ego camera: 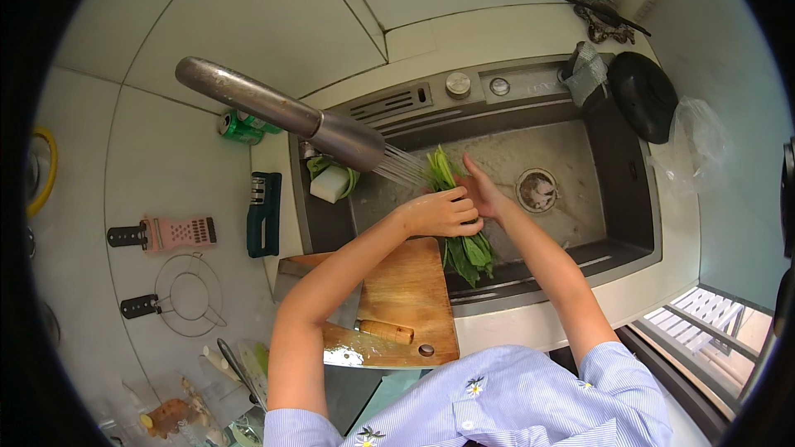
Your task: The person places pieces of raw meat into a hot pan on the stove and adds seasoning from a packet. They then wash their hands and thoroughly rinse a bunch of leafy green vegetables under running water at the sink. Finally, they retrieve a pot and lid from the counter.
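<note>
A bunch of leafy greens [472, 254] hangs over the near part of the sink [571, 143], stems up and leaves down. My left hand [444, 212] is closed around its middle. My right hand [486, 189] is against the far right side of the bunch, thumb raised and apart; its other fingers are mostly hidden. Water sprays from the metal faucet [348, 143] onto the stems. Below my left forearm lies a wooden cutting board [404, 285] at the sink's near left edge. On it rests a knife with a wooden handle [386, 331], its blade partly covered by my arm.
A white block [333, 184] with a green strap sits at the sink's left side. Green cans [239, 128] and a knife sharpener [264, 214] stand by the wall. A black lidlike object [643, 97] and a clear plastic bag [689, 143] are at right. The drain [537, 190] holds scraps.
</note>
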{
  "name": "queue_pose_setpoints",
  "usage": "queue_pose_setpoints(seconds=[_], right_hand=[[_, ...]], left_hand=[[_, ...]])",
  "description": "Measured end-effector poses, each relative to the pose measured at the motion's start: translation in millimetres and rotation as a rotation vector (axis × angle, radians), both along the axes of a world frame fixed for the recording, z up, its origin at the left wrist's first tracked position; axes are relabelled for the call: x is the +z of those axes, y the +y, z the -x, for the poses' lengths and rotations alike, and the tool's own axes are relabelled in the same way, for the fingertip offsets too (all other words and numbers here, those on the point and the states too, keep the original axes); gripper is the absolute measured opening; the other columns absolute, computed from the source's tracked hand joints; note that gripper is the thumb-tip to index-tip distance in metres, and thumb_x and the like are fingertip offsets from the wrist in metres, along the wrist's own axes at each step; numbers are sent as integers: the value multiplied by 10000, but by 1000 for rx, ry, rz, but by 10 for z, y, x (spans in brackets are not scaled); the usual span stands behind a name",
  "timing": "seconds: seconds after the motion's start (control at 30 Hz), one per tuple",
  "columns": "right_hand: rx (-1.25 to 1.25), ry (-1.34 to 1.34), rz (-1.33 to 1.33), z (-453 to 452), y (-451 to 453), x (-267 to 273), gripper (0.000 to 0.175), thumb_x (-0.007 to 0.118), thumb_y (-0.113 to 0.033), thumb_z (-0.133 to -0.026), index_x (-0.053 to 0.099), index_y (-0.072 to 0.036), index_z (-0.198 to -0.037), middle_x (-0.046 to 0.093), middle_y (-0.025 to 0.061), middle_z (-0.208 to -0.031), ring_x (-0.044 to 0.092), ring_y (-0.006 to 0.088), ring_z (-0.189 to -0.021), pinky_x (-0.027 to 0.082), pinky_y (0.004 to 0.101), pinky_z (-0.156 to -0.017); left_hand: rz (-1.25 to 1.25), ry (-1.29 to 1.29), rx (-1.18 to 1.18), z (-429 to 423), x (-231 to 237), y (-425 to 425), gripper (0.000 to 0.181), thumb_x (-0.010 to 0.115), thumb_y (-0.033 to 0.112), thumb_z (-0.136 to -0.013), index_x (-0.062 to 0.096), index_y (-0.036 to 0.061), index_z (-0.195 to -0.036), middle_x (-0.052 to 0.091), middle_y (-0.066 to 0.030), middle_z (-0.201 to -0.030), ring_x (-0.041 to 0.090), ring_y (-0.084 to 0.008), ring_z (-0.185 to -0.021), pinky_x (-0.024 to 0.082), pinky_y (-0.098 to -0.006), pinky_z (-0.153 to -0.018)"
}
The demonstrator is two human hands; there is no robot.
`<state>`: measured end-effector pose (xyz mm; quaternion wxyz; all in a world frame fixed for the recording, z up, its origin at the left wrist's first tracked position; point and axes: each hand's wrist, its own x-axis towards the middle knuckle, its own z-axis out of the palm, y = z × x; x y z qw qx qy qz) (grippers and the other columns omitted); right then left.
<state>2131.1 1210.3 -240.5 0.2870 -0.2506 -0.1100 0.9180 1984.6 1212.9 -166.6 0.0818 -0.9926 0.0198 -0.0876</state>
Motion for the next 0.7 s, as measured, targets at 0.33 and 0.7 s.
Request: queue_pose_setpoints(seconds=[0.33, 0.7], right_hand=[[11, 316, -406, 236, 196, 210, 629, 535, -336, -828, 232, -118, -1333, 429, 165, -1217, 466, 244, -1084, 420, 353, -887], [64, -81, -96, 316, 228, 220, 567, 573, -398, -799, 389, -50, -1207, 452, 100, -1160, 477, 188, -1051, 441, 325, -849]], left_hand=[[-2, 44, 167, 185, 171, 35, 302, 521, 120, -701, 493, 121, -1002, 485, -37, -1009, 453, -177, -1011, 367, -309, -914], [193, -158, 487, 449, 477, -139, 383, 657, 99, -624, 560, 106, -995, 506, -29, -967, 472, -206, -940, 377, -335, -845]])
